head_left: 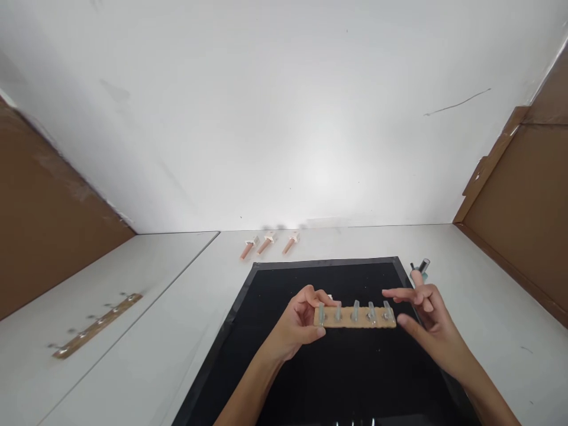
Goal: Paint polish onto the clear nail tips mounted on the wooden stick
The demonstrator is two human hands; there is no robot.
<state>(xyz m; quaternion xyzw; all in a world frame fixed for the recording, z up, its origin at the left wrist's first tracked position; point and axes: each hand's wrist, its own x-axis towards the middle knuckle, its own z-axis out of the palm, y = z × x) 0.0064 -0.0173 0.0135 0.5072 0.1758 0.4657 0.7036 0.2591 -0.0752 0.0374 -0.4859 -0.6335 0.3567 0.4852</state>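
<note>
My left hand (pixel 299 322) pinches the left end of a narrow tan strip (pixel 355 318) that carries several clear nail tips in a row. The strip lies across a black mat (pixel 310 373) on the white table. My right hand (pixel 426 319) hovers at the strip's right end with fingers spread; whether a fingertip touches the strip is unclear.
Three small pink bottles (pixel 268 244) lie beyond the mat's far edge. A pink and teal item (pixel 419 272) sits by the mat's far right corner. A second strip with tips (pixel 97 325) lies on the left table (pixel 66 307). Brown cardboard walls (pixel 523 219) flank both sides.
</note>
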